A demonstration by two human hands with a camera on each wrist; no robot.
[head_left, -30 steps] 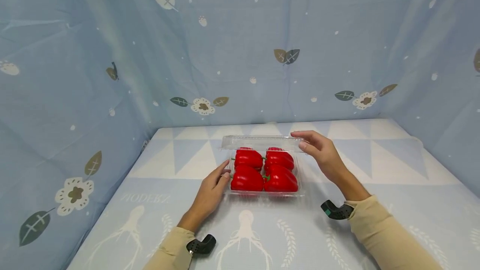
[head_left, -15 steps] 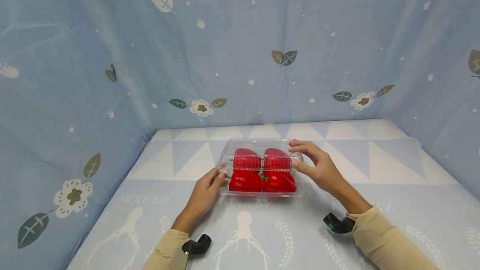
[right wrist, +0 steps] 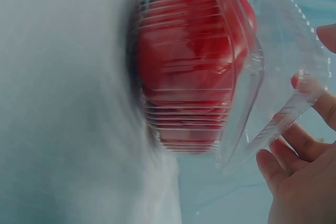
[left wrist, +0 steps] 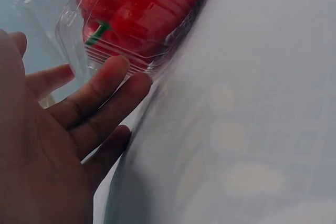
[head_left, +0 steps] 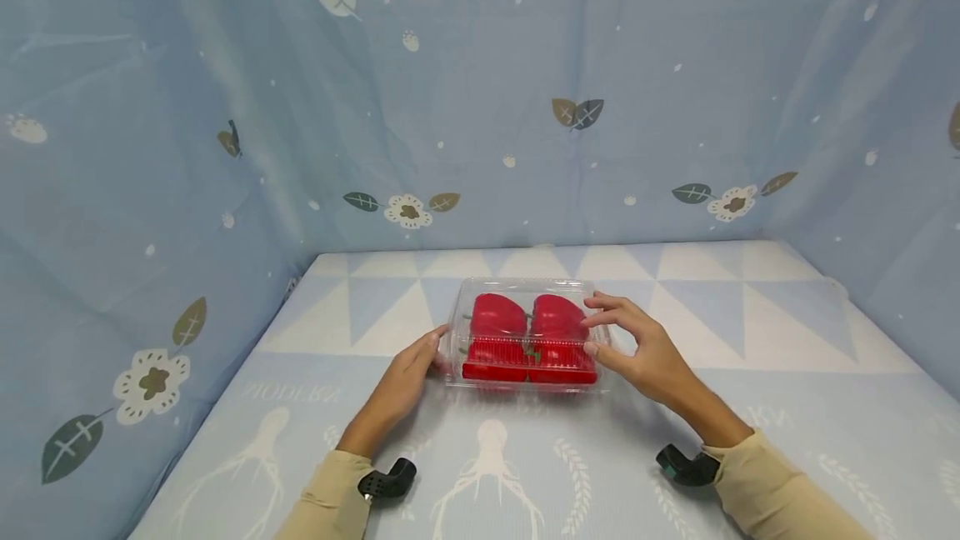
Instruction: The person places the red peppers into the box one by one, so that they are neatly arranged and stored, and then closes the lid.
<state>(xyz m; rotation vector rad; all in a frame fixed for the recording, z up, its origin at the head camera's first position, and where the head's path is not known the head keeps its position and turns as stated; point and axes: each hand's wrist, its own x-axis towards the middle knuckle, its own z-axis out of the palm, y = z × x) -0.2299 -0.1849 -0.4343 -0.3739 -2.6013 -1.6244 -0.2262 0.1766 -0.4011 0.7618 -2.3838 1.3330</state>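
A clear plastic clamshell container (head_left: 528,387) sits on the table, with several red bell peppers (head_left: 557,317) inside. Its clear lid (head_left: 529,286) is tilted down over them; in the right wrist view a gap shows between lid (right wrist: 281,61) and base. My right hand (head_left: 645,352) holds the lid at its right side, thumb near the front corner and fingers farther back. At the container's left side is my left hand (head_left: 401,377). Its fingers (left wrist: 113,74) are stretched out, their tips right at the ribbed wall of the base.
A patterned blue and white cloth (head_left: 491,482) covers the table. Blue fabric (head_left: 480,73) with leaves and flowers hangs behind it and along both sides. Each wrist wears a black device (head_left: 387,480).
The lid has swung from standing up at the back down over the peppers. My right hand has moved forward and down with it; my left hand stays by the container's left side.
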